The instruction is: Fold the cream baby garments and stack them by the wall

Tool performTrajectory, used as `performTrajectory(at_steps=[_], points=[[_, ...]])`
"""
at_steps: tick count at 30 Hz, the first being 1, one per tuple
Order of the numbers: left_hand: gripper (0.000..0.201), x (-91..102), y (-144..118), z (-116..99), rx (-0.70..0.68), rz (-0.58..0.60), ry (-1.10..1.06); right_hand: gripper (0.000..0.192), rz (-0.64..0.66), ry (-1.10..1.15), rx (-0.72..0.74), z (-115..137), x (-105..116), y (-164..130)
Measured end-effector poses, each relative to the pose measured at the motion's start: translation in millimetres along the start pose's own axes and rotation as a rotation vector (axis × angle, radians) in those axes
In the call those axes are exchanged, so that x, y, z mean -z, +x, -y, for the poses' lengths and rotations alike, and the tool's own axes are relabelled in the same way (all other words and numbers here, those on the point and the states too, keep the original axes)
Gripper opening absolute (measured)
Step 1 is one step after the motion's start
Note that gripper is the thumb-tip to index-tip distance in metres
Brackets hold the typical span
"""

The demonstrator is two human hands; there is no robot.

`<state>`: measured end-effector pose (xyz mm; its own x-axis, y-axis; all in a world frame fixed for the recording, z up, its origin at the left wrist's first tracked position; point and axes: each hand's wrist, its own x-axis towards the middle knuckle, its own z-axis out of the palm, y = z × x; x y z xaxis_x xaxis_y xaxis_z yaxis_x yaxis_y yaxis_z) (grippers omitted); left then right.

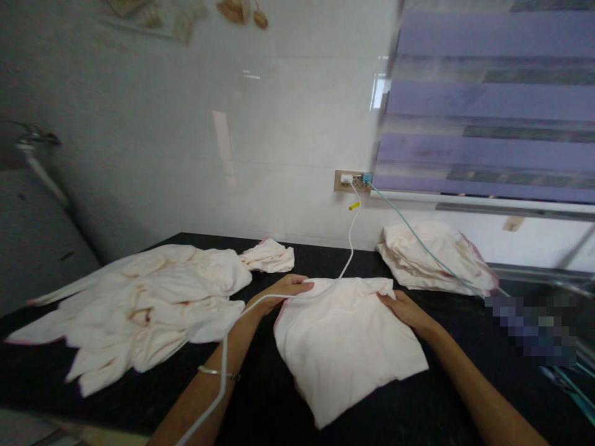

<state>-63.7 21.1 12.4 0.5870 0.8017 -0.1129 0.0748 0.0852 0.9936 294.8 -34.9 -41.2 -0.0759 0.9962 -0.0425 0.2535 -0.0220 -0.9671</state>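
A cream-white cloth (346, 344) with a pinkish edge lies spread in front of me on the black countertop (260, 402). My left hand (286, 287) grips its far left corner, thumb on top and fingers partly hidden. At the far right corner, my right hand (405, 308) is closed on the same cloth, its fingertips tucked behind the fabric. A white cable (274, 296) runs over my left forearm and across the cloth's far edge. To the left spreads a crumpled heap of similar cloths (158, 297), close beside my left forearm.
A stack of folded cloths (427, 257) sits at the back right, with a teal cable (413, 232) over it. Behind the counter, both cables reach a wall socket (352, 181). A small bunched cloth (269, 255) lies near the wall. A blurred-out object (530, 328) is at right.
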Motion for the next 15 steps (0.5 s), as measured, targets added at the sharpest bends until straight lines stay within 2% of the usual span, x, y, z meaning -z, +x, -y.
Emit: performTrajectory(at_steps=[6,9,11,15], points=[[0.048,12.3,-7.7,-2.2,-0.034,0.228,0.222,0.059,-0.028,0.075,0.007,4.1,-1.5,-2.9],[0.048,9.2,-7.9,-1.0,-0.045,0.267,0.259,0.057,-0.053,0.096,-0.007,3.2,-1.5,-3.2],[0.045,4.4,-4.4,3.4,-0.077,0.206,0.172,0.056,-0.049,0.12,-0.01,2.4,-0.7,-3.4],[0.053,-8.2,9.4,15.9,-0.094,-0.088,-0.305,0.055,-0.017,0.208,-0.02,1.6,1.4,-3.7]])
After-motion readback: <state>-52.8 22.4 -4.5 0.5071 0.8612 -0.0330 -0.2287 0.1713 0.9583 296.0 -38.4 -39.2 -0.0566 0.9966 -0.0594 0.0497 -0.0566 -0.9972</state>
